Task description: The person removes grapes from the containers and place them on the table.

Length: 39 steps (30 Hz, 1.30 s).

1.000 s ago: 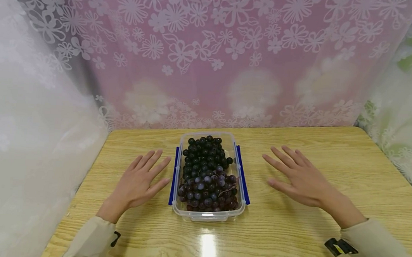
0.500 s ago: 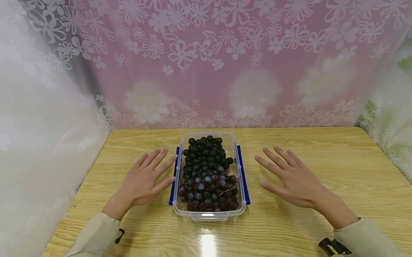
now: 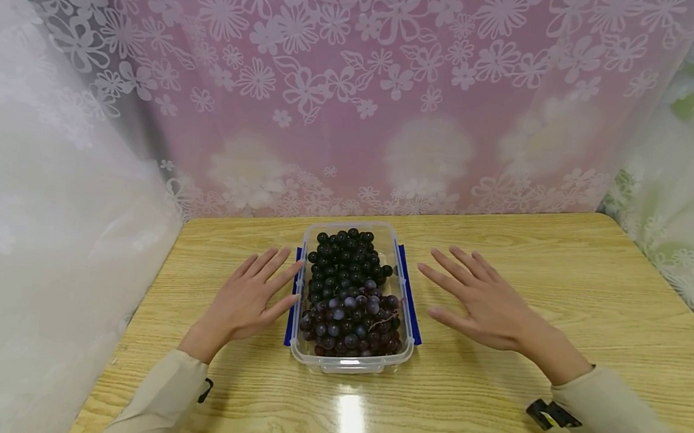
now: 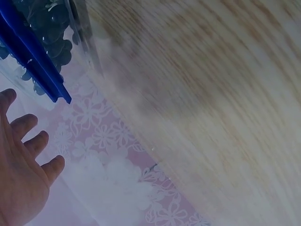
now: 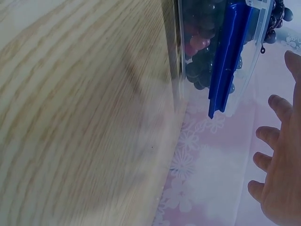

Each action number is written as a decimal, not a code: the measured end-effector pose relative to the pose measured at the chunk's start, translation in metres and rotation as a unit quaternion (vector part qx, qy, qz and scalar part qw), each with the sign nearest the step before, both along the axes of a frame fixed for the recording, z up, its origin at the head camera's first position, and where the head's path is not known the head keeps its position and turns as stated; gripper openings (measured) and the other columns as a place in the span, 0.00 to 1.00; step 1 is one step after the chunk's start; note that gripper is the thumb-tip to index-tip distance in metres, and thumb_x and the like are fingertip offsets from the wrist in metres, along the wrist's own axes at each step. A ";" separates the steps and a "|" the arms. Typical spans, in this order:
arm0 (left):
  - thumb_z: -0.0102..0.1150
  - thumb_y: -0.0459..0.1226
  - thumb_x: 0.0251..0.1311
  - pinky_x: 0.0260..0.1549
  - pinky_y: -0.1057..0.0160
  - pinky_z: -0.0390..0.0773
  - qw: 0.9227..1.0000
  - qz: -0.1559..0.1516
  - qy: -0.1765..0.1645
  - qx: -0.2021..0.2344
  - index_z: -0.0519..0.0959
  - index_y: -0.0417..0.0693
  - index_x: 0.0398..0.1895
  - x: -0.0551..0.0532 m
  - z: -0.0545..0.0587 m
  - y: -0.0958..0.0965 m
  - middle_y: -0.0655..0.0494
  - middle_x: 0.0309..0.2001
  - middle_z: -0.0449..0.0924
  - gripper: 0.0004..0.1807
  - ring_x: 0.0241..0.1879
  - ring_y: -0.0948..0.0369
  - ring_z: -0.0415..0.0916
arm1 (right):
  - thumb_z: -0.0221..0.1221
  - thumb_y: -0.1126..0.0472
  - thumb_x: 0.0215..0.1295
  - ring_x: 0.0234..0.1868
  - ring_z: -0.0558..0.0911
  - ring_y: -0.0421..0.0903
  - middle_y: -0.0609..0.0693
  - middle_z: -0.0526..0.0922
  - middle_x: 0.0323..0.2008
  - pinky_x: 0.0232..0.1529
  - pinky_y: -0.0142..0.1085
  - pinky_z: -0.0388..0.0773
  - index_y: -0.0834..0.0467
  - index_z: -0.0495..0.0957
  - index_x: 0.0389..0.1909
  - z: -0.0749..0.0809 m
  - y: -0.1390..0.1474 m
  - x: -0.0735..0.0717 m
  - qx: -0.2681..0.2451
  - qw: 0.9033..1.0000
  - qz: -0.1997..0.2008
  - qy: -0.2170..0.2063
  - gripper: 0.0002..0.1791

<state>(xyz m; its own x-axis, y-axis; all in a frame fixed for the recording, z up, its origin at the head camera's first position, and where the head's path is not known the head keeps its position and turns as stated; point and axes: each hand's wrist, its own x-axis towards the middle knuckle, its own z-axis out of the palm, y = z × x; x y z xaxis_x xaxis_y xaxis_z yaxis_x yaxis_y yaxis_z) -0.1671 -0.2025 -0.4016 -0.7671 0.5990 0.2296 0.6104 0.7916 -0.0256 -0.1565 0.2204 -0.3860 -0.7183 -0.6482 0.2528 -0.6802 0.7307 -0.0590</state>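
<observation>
- Your left hand [image 3: 241, 307] and right hand [image 3: 489, 313] drift inward, closer to the clear container [image 3: 351, 362].
- Fingers spread apart, you grip nothing.
- Grapes [image 3: 345, 308] sit inside; handling seems yet to begin.

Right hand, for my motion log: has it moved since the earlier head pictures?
Yes: in the head view, the right hand has moved leftward, closer to the plastic container, whose place is unchanged.
</observation>
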 end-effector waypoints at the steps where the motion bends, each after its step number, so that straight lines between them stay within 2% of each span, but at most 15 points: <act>1: 0.34 0.60 0.70 0.68 0.47 0.47 1.000 0.000 -0.001 0.000 0.52 0.61 0.76 -0.001 0.000 0.000 0.50 0.74 0.48 0.34 0.72 0.50 0.45 | 0.52 0.38 0.67 0.74 0.43 0.53 0.47 0.44 0.75 0.69 0.53 0.41 0.43 0.50 0.76 0.000 -0.001 0.000 0.000 1.000 0.001 0.000 0.39; 6: 0.34 0.60 0.70 0.68 0.46 0.47 1.000 -0.003 -0.004 -0.002 0.53 0.61 0.76 -0.004 0.001 0.002 0.50 0.74 0.49 0.34 0.73 0.52 0.42 | 0.52 0.37 0.67 0.74 0.43 0.53 0.47 0.44 0.75 0.69 0.53 0.41 0.46 0.53 0.75 0.001 -0.005 -0.001 0.000 1.000 0.008 0.004 0.39; 10: 0.34 0.60 0.71 0.67 0.46 0.49 1.000 -0.010 -0.002 -0.006 0.54 0.59 0.75 -0.006 0.001 0.003 0.50 0.74 0.51 0.34 0.73 0.52 0.43 | 0.52 0.37 0.66 0.74 0.43 0.53 0.47 0.44 0.75 0.69 0.53 0.41 0.47 0.55 0.75 0.001 -0.008 -0.001 0.000 1.000 0.015 0.008 0.39; 17: 0.32 0.58 0.72 0.67 0.47 0.49 1.000 -0.027 0.006 -0.007 0.56 0.58 0.75 -0.008 0.002 0.005 0.51 0.73 0.52 0.32 0.71 0.50 0.48 | 0.52 0.37 0.66 0.74 0.42 0.52 0.47 0.44 0.75 0.70 0.52 0.39 0.46 0.54 0.75 0.003 -0.012 -0.001 0.000 1.000 0.019 0.007 0.39; 29: 0.31 0.59 0.72 0.68 0.48 0.49 0.999 -0.042 0.010 -0.021 0.54 0.58 0.75 -0.011 0.002 0.010 0.51 0.73 0.52 0.33 0.72 0.52 0.46 | 0.51 0.37 0.67 0.74 0.43 0.52 0.50 0.46 0.75 0.69 0.53 0.41 0.44 0.53 0.75 0.004 -0.018 0.000 -0.001 1.000 0.028 0.011 0.39; 39: 0.32 0.59 0.72 0.67 0.46 0.49 0.998 -0.053 0.024 -0.028 0.57 0.57 0.74 -0.013 0.003 0.011 0.52 0.73 0.54 0.32 0.72 0.52 0.47 | 0.51 0.37 0.67 0.74 0.42 0.52 0.47 0.42 0.76 0.69 0.54 0.41 0.43 0.50 0.76 0.008 -0.024 0.002 0.002 0.999 0.037 0.012 0.39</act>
<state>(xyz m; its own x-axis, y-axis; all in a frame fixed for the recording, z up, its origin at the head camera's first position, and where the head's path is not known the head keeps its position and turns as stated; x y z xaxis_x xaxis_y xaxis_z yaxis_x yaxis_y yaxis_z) -0.1805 -0.1918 -0.3989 -0.6874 0.6896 0.2279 0.6882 0.7187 -0.0993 -0.1547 0.1968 -0.3782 -0.6618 -0.7007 0.2665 -0.7340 0.6779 -0.0403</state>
